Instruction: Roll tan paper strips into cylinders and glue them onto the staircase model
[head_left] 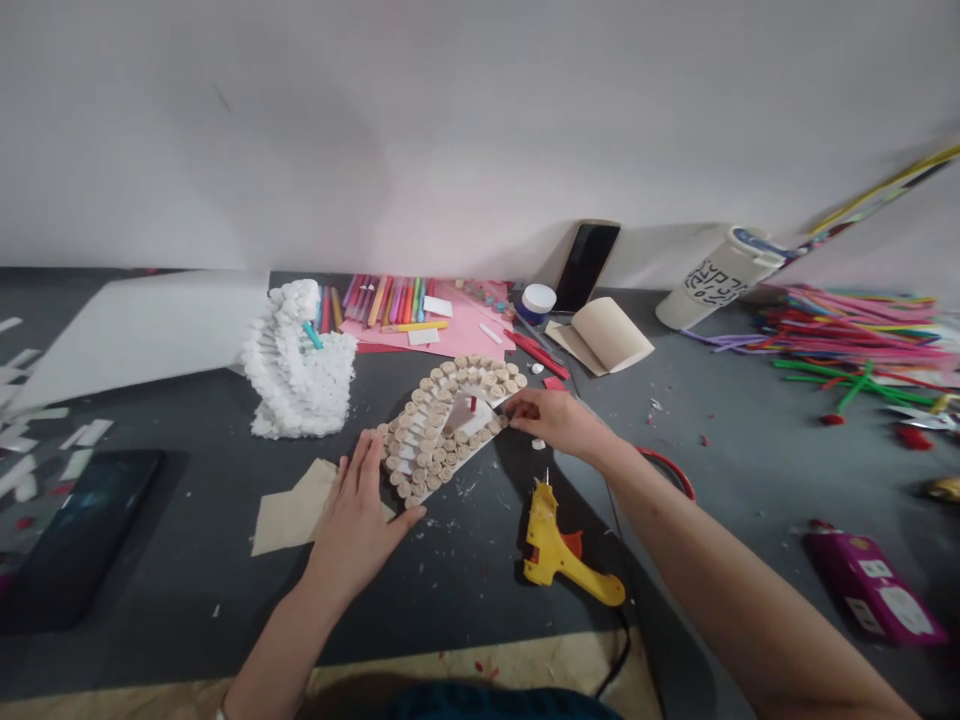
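Note:
A craft piece [412,430] covered with rows of beige rolled-paper coils lies on the dark table, with white strips between rows and a small red peg inside its opening. My left hand [356,525] rests along its left edge, fingers stretched and thumb apart at the lower corner. At the right end of the lower row, my right hand [551,415] has its fingertips pinched on a small paper coil [504,422], partly hidden by the fingers. A yellow glue gun [551,550] lies below my right hand. Beige paper pieces [289,510] lie partly under my left hand.
A fluffy white craft piece [300,370] stands behind left. Markers [390,300] lie on pink paper [469,340]. Farther right are a phone [589,262], a beige paper roll [611,335], a tumbler [712,280], pipe cleaners [847,330] and a purple box [874,585]. A dark tablet [90,530] lies left.

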